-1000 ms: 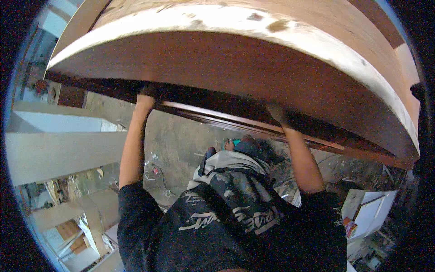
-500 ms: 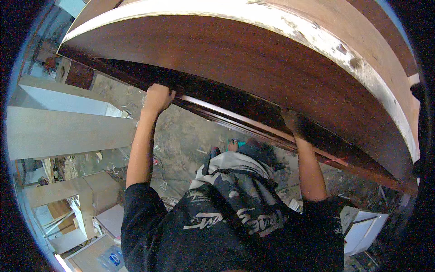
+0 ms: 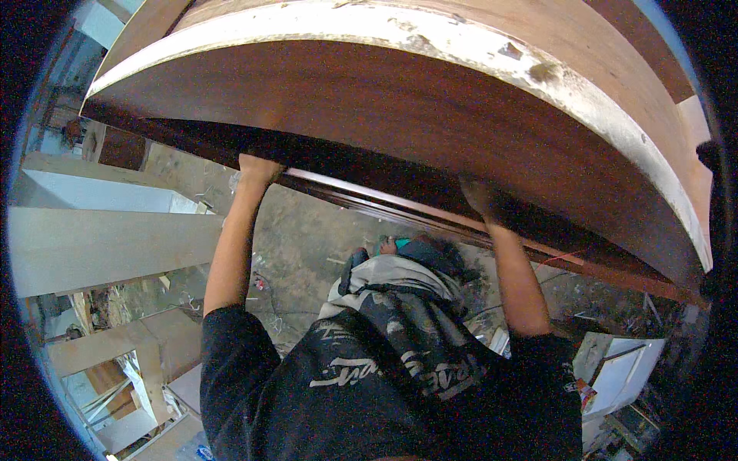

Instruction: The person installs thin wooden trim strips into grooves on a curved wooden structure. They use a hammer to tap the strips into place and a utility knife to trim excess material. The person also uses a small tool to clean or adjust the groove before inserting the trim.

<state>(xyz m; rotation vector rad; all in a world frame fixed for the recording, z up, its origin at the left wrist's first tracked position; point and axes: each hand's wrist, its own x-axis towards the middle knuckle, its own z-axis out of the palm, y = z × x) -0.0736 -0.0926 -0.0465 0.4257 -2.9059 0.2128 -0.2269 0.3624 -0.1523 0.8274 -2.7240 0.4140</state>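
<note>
Left grip: the left hand (image 3: 260, 167) meets the near lower edge of the brown wooden piece (image 3: 369, 96); its fingers are lost in shadow, so whether they are closed cannot be told.
Right grip: the right hand (image 3: 478, 198) reaches into the same dark gap, fingers likewise hidden, closure unclear.
Wooden piece: it spans the upper view, in front of the person.
Change: half a second ago the left hand's knuckles and fingers showed at the edge; now they sink into the gap, and the piece's left corner sits lower in view.
Rim: the curved rim (image 3: 453, 38) is whitish, scuffed, dark-blotched.
Face: smooth, reddish-brown, arched.
Rails: the slim, straight rails (image 3: 400, 202) shine below.
Floor: the floor (image 3: 296, 223) is grey, gritty, littered.
</note>
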